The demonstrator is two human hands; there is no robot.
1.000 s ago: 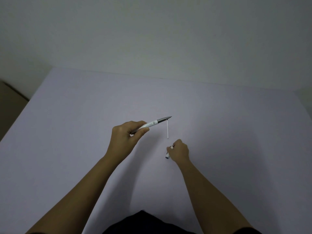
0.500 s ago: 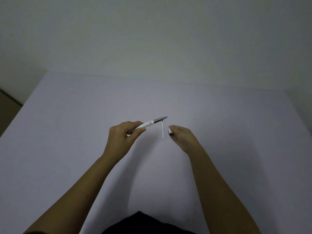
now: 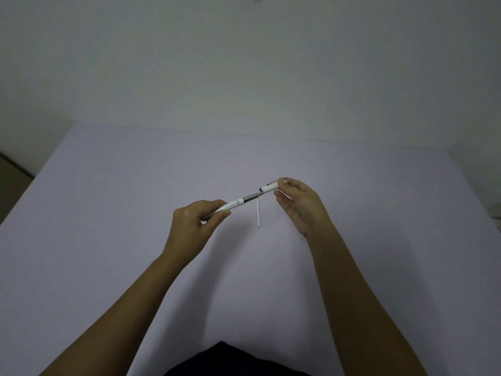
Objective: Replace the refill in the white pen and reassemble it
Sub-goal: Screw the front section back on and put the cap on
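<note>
My left hand [image 3: 193,223] grips the white pen [image 3: 235,204] by its rear half, above the table. The pen's grey front section and tip point up and to the right. My right hand [image 3: 296,204] pinches the white pen cap [image 3: 269,187] between thumb and fingers. The cap's open end faces the pen tip and sits just beyond it, nearly touching. A thin white refill [image 3: 258,213] lies on the table below the pen tip, running roughly toward me.
The work surface is a pale lilac table [image 3: 108,213] with its far edge against a white wall [image 3: 244,63]. The table's left edge drops to a darker floor [image 3: 10,183]. My dark clothing [image 3: 233,360] shows at the bottom.
My right hand picked the cap up off the table near me, carried it up and away, and now holds it at the pen tip. The left hand kept the pen nearly still.
</note>
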